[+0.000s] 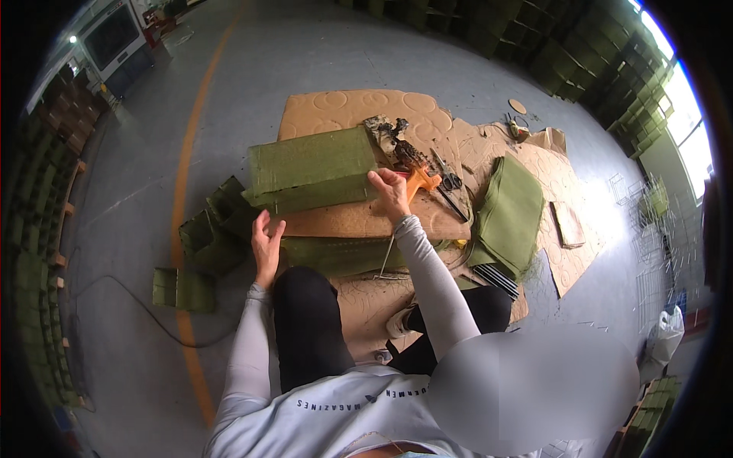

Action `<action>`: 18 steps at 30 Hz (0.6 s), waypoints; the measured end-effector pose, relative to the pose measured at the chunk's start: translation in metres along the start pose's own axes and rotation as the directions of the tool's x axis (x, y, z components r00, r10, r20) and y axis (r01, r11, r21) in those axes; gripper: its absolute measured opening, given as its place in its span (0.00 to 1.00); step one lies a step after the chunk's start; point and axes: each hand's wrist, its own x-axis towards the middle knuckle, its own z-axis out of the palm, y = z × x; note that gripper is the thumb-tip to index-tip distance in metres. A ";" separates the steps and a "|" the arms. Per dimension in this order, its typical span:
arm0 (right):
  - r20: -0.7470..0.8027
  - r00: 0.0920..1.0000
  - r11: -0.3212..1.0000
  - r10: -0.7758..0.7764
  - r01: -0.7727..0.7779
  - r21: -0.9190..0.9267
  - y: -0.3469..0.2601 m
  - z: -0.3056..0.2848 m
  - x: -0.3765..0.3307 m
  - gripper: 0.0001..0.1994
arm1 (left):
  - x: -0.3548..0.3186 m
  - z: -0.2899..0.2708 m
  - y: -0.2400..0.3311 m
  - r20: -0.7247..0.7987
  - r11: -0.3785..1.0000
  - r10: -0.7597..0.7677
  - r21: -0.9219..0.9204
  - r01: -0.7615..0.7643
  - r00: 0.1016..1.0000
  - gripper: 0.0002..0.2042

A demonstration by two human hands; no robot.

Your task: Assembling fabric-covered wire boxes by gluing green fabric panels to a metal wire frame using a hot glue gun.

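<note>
Orange tool (421, 182) lies on the cardboard sheet (343, 111), just right of the green felt box (313, 168). My right hand (391, 192) curls onto its handle, grip unclear. Left hand (265, 246) hangs open, empty. Best to seat the grip fully before lifting.

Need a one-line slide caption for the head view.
Seated person's right hand reaches an orange tool beside a green fabric box; left hand hovers open.
</note>
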 end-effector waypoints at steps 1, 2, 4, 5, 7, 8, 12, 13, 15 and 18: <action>0.002 0.999 0.997 0.049 -0.049 0.065 0.000 0.000 -0.005 0.12 | 0.009 0.004 -0.004 0.051 0.985 -0.086 -0.147 0.092 0.995 0.27; -0.008 0.999 0.996 0.051 -0.050 0.068 -0.002 0.001 -0.006 0.12 | 0.016 0.007 -0.009 0.061 0.985 -0.084 -0.145 0.092 0.995 0.27; 0.017 1.000 0.998 -0.019 0.018 0.063 0.001 0.002 -0.006 0.09 | 0.028 0.012 -0.018 0.033 0.898 -0.235 -0.374 0.231 0.971 0.27; 0.011 0.999 0.996 -0.041 0.040 0.074 0.004 0.004 -0.005 0.08 | 0.032 0.013 -0.022 0.015 0.889 -0.222 -0.408 0.208 0.975 0.27; 0.004 1.000 0.998 0.020 -0.021 0.055 0.007 0.000 -0.007 0.09 | 0.040 0.019 -0.034 0.010 0.882 -0.198 -0.435 0.182 0.980 0.26; -0.001 0.997 0.996 0.078 -0.078 0.029 0.008 -0.002 -0.007 0.10 | 0.045 0.020 -0.032 0.000 0.871 -0.174 -0.467 0.154 0.985 0.25; -0.010 1.000 0.999 -0.022 0.022 0.047 0.011 0.006 -0.005 0.07 | 0.065 0.009 -0.048 0.034 0.942 -0.142 -0.303 0.146 0.989 0.20; -0.031 0.998 0.998 -0.059 0.060 0.017 0.019 -0.008 -0.002 0.07 | 0.065 0.022 -0.035 0.008 0.965 -0.127 -0.232 0.125 0.992 0.16; -0.032 0.999 0.998 -0.019 0.021 0.056 0.011 0.008 -0.007 0.07 | 0.072 0.009 -0.036 -0.021 0.943 -0.148 -0.303 0.135 0.989 0.14; -0.029 0.999 0.997 -0.020 0.022 0.074 0.006 -0.004 -0.009 0.08 | 0.076 0.023 -0.004 -0.114 0.864 -0.124 -0.501 0.051 0.986 0.09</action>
